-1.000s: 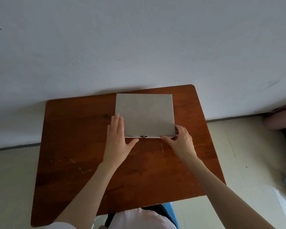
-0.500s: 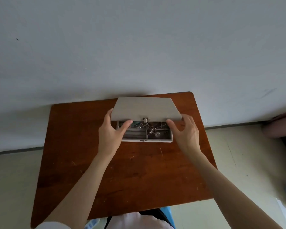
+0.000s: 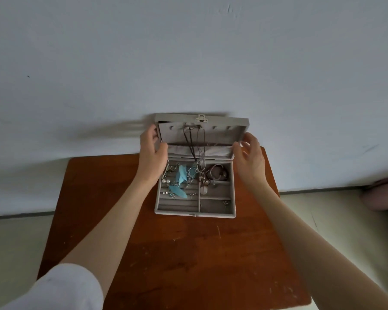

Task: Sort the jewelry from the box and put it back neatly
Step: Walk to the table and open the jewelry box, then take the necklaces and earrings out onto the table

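Observation:
A grey jewelry box (image 3: 195,214) stands open at the far middle of the brown table (image 3: 188,253), its lid (image 3: 221,136) upright against the wall. Dark cord necklaces (image 3: 194,148) hang from hooks in the lid down into the tray. In the tray lie blue feather earrings (image 3: 181,175), pearl beads (image 3: 166,181), a tangle of chains and a dark bracelet (image 3: 217,173). My left hand (image 3: 151,155) grips the lid's left edge, thumb in front. My right hand (image 3: 250,159) is beside the lid's right edge with relaxed fingers, its thumb touching the lower corner.
A pale wall (image 3: 188,63) rises right behind the table and box. Bare wood lies between the box and me. Light floor (image 3: 14,242) shows on both sides of the table, and a pinkish object (image 3: 381,195) sits at the right edge.
The box was shut a second ago. Both hands lifted the lid from its front edge and swung it back until it stands upright, exposing the jewelry.

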{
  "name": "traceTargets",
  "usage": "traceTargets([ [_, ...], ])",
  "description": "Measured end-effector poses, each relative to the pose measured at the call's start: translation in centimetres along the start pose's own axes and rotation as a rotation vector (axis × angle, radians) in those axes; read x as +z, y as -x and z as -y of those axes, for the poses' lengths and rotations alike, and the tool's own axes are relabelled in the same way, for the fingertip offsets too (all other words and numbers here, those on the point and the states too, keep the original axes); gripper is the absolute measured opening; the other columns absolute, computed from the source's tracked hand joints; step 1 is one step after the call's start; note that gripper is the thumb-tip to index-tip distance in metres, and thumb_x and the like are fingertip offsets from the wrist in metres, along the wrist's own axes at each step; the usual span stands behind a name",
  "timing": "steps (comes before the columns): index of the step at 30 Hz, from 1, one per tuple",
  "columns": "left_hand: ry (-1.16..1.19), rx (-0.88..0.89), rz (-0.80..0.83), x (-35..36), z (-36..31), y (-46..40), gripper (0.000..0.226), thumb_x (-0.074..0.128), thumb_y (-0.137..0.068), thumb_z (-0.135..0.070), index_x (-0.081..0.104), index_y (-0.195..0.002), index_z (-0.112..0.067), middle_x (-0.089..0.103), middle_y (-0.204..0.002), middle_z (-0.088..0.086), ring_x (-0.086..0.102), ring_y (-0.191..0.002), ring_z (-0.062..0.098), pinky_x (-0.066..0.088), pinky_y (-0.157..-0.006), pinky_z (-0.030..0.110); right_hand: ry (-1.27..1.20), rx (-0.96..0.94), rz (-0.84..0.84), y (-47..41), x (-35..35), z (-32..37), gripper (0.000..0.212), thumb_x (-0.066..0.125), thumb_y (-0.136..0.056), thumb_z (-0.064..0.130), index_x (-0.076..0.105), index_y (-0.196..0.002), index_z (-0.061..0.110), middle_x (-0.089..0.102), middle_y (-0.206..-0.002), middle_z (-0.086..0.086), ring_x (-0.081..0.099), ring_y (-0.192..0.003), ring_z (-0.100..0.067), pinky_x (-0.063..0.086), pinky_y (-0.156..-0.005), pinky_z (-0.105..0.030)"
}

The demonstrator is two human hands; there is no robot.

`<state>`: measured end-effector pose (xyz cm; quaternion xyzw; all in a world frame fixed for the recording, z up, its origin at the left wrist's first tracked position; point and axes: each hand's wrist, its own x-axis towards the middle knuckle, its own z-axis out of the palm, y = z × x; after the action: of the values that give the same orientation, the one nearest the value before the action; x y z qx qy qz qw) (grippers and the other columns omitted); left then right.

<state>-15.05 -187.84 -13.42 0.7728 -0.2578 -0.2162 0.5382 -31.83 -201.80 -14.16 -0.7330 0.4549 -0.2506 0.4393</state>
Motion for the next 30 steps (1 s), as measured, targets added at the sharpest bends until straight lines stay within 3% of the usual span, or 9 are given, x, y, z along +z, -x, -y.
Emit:
traceTargets([
  [2, 0.014, 0.018, -0.022, -0.1, 0.6, -0.1, 0.045, 0.043, -0.093, -0.008, 0.032, -0.136, -0.014, 0.039, -0.137, 0.011, 0.042, -0.126, 0.020, 0.037, -0.108, 0.033, -0.016, 0.000, 0.003, -0.3, 0.2, -0.1, 0.045, 0.046, -0.095, 0.031, 0.039, -0.136, 0.015, 0.046, -0.135, -0.004, 0.050, -0.120, -0.016, 0.046, -0.100, -0.043],
  [3, 0.021, 0.028, -0.034, 0.0, 0.8, -0.1, 0.044, 0.043, -0.093, -0.006, 0.034, -0.135, -0.014, 0.041, -0.134, 0.010, 0.045, -0.122, 0.017, 0.039, -0.103, 0.023, -0.026, -0.005, 0.007, -0.4, 0.3, -0.2, 0.045, 0.046, -0.095, 0.030, 0.039, -0.137, 0.015, 0.045, -0.136, -0.004, 0.050, -0.120, -0.016, 0.046, -0.100, -0.042],
  [6, 0.027, 0.063, -0.060, 0.3, 1.5, 0.2, 0.040, 0.043, -0.094, -0.005, 0.037, -0.132, -0.012, 0.047, -0.127, 0.007, 0.049, -0.105, 0.003, 0.039, -0.083, 0.001, -0.047, -0.046, 0.004, -0.1, 0.7, -0.9, 0.047, 0.046, -0.096, 0.027, 0.035, -0.141, 0.017, 0.043, -0.136, -0.004, 0.050, -0.118, -0.014, 0.045, -0.099, -0.033],
  [11, 0.034, 0.204, -0.115, 0.9, 3.0, 0.0, 0.037, 0.042, -0.096, -0.010, 0.035, -0.132, -0.009, 0.046, -0.122, 0.008, 0.049, -0.097, -0.009, 0.039, -0.081, 0.002, -0.067, -0.114, -0.040, 0.1, 2.6, -2.6, 0.058, 0.044, -0.096, 0.029, 0.017, -0.147, 0.031, 0.039, -0.130, -0.001, 0.045, -0.109, -0.009, 0.042, -0.087, -0.023],
  [14, 0.030, 0.318, -0.138, 1.4, 4.3, 0.2, 0.043, 0.042, -0.093, -0.015, 0.031, -0.135, -0.008, 0.043, -0.122, 0.004, 0.046, -0.100, -0.014, 0.038, -0.084, 0.003, -0.056, -0.186, -0.102, -0.2, 3.5, -3.6, 0.060, 0.043, -0.096, 0.033, 0.013, -0.148, 0.033, 0.038, -0.132, -0.006, 0.045, -0.106, -0.009, 0.045, -0.089, -0.030],
  [19, 0.003, 0.461, -0.170, 1.9, 6.7, 0.0, 0.054, 0.040, -0.091, -0.018, 0.026, -0.142, -0.012, 0.035, -0.121, 0.003, 0.041, -0.109, 0.007, 0.036, -0.091, 0.008, -0.013, -0.307, -0.196, -0.4, 4.7, -5.4, 0.060, 0.039, -0.096, 0.039, 0.012, -0.149, 0.028, 0.042, -0.136, -0.003, 0.046, -0.116, -0.013, 0.045, -0.099, -0.045],
  [24, -0.011, 0.579, -0.144, 2.0, 7.3, 0.0, 0.062, 0.039, -0.090, -0.015, 0.016, -0.146, -0.005, 0.030, -0.118, 0.011, 0.036, -0.090, -0.023, 0.031, -0.078, -0.006, -0.087, -0.381, -0.267, -0.1, 6.0, -6.6, 0.059, 0.037, -0.093, 0.040, 0.018, -0.147, 0.022, 0.042, -0.138, 0.005, 0.042, -0.126, -0.012, 0.041, -0.103, -0.049],
  [27, 0.007, 0.585, -0.146, 2.2, 7.7, 0.0, 0.066, 0.037, -0.088, -0.025, 0.011, -0.148, -0.013, 0.030, -0.114, 0.007, 0.033, -0.087, -0.020, 0.025, -0.079, -0.007, -0.060, -0.421, -0.284, -0.4, 6.3, -7.0, 0.060, 0.036, -0.094, 0.037, 0.014, -0.148, 0.024, 0.040, -0.134, 0.001, 0.041, -0.122, -0.014, 0.040, -0.102, -0.049],
  [30, 0.025, 0.556, -0.141, 2.3, 7.7, 0.4, 0.068, 0.036, -0.086, -0.030, 0.011, -0.148, -0.018, 0.029, -0.117, 0.007, 0.030, -0.097, -0.012, 0.022, -0.081, -0.008, -0.031, -0.425, -0.266, -0.4, 6.4, -7.1, 0.062, 0.034, -0.094, 0.039, 0.010, -0.149, 0.024, 0.038, -0.134, -0.003, 0.040, -0.123, -0.019, 0.038, -0.104, -0.048],
])
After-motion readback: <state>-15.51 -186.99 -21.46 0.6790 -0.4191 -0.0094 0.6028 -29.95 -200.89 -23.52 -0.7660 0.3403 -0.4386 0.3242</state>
